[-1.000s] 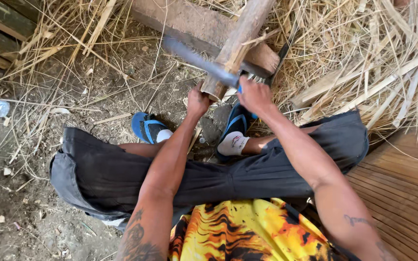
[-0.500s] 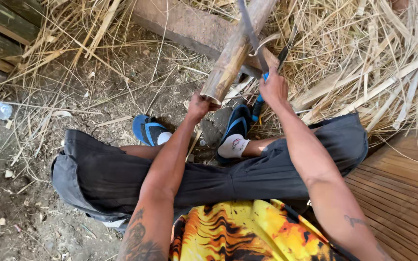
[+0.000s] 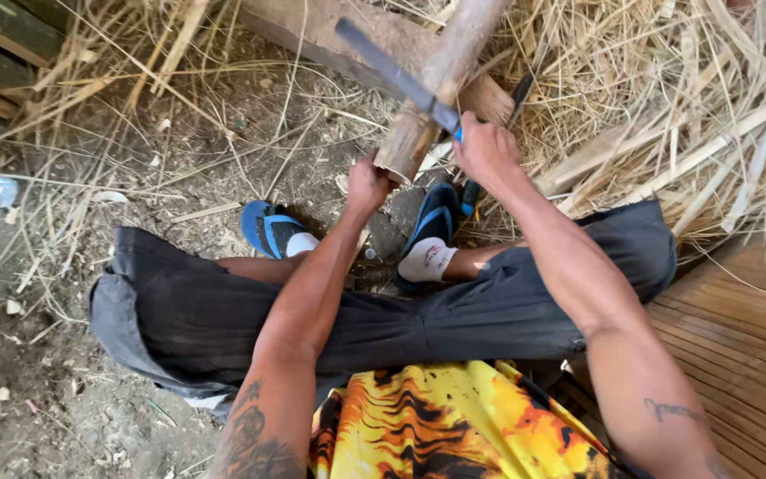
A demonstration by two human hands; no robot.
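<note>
- A thick wooden pole (image 3: 441, 84) is seen slanting from the top edge of the view down to its cut lower end, which hangs above the dirt ground (image 3: 135, 372) just ahead of the person's feet.
- The lower end of the pole is gripped by the left hand (image 3: 367, 184), with the fingers closed around the wood from below.
- A long knife (image 3: 396, 78) is held in the right hand (image 3: 487, 151), which is clamped shut on the blue handle; the dark blade is laid across the pole, pointing up and to the left.
- The blade's edge is set against the pole's side, just above the left hand; the two hands are near each other but apart.
- A heavy wooden beam (image 3: 330, 31) lies on the ground behind the pole, along the top edge of the view.
- Dry straw (image 3: 667, 98) is piled thickly to the right of the pole, so little room is left on that side; thinner stalks are scattered on the left.
- Two blue sandals (image 3: 268, 229) are worn over white socks, planted on the ground directly below the pole's end.
- A slatted bamboo floor (image 3: 738, 337) fills the lower right corner, its edge meeting the straw.
- Open bare ground is left at the lower left corner, with only small chips and pebbles on it.
</note>
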